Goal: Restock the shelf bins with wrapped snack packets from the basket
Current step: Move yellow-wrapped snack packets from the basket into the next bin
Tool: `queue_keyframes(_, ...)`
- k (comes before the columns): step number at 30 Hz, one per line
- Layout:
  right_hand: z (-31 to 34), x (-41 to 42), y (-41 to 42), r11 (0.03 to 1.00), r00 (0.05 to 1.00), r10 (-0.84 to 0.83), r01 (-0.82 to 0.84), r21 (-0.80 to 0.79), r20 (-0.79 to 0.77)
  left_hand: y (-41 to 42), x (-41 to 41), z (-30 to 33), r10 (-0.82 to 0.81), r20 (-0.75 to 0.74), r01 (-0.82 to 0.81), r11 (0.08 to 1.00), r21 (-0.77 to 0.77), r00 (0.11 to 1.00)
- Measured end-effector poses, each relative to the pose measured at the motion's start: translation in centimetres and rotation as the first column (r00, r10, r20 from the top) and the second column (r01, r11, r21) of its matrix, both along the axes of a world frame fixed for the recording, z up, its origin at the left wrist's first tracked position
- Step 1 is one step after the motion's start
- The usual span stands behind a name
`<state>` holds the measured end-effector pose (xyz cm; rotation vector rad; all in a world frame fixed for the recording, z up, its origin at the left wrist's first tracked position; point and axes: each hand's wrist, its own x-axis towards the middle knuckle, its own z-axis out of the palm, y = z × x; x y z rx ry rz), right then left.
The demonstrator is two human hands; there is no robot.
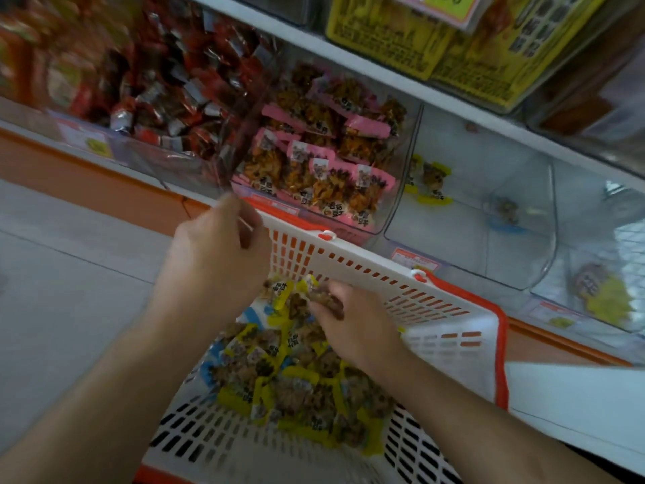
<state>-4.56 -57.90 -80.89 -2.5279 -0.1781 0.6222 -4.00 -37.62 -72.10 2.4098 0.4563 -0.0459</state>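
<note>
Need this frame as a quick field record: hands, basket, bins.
left hand: grips the basket's far rim
right hand: in the basket, fingers curled on yellow packets
basket: white with orange trim, holds yellow and a few blue packets
pink bin: well stocked
yellow bin: nearly empty, a couple of packets at the back
red bin: full, blurred

The basket point(436, 319) sits in front of the shelf, its far rim against the bin fronts, with a heap of snack packets point(300, 386) inside. Behind it stand four bins in a row: the left bin point(146, 158) full, the next bin point(314, 141) full, the third bin point(488, 239) holding few packets, the right bin point(593, 260) likewise. The left hand point(216, 253) is at the basket's far left rim; the right hand point(352, 323) lies in the heap.
</note>
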Motion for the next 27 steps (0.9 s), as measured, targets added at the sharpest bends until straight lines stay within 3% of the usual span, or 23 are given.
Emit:
queue_keyframes(2, 3.4, -0.2, -0.7, 0.999, 0.982, -0.010, 0.002, 0.042, 0.188, -1.6, -0.5, 0.3, -0.102, -0.132, 0.068, 0.969, -0.239, 0.986)
queue_keyframes(5, 7.4, -0.9, -2.0, 0.993, 0.892, 0.043, 0.013, -0.120, 0.451, -5.1, -1.3, 0.7, -0.199, -0.218, 0.007, 0.755, -0.656, 0.955)
queue_keyframes(6, 8.1, -1.1, -2.3, 0.984, 0.881, 0.077, 0.007, -0.176, 0.467, -6.1, -1.4, 0.7, -0.186, -0.200, -0.022, 0.677, -0.736, 0.962)
queue_keyframes(8, 8.8, -1.5, -2.9, 0.980, 0.900, 0.141, -0.069, -0.185, 0.413, -7.4, -1.1, 0.4, -0.131, -0.128, -0.022, 0.609, -0.793, 0.983)
queue_keyframes(12, 10.0, -0.4, -4.4, 0.980, 0.975, -0.037, -0.007, 0.199, 0.217, -7.7, 0.0, 0.2, -0.057, -0.103, -0.051, 0.578, -0.814, 0.993)
queue_keyframes(15, 10.3, 1.1, -5.7, 0.975, 0.954, -0.029, -0.039, 0.219, 0.298, -7.9, 0.4, 0.2, -0.062, -0.096, -0.042, 0.584, -0.810, 0.993)
queue_keyframes(20, 9.7, 2.9, -6.8, 0.920, 0.988, -0.131, 0.092, 0.380, 0.078, -9.1, 1.0, 0.0, -0.084, -0.023, 0.035, 0.628, -0.777, 0.996)
queue_keyframes(24, 8.5, 4.7, -8.4, 0.848, 0.943, -0.327, 0.266, 0.459, 0.056, -9.5, 1.3, -1.4, -0.164, 0.058, 0.166, 0.787, -0.595, 0.985)
queue_keyframes(27, 7.4, 7.2, -11.2, 0.754, 0.848, -0.525, 0.423, 0.502, 0.075, -9.0, 1.4, -2.3, -0.331, 0.089, 0.343, 0.897, -0.280, 0.939)
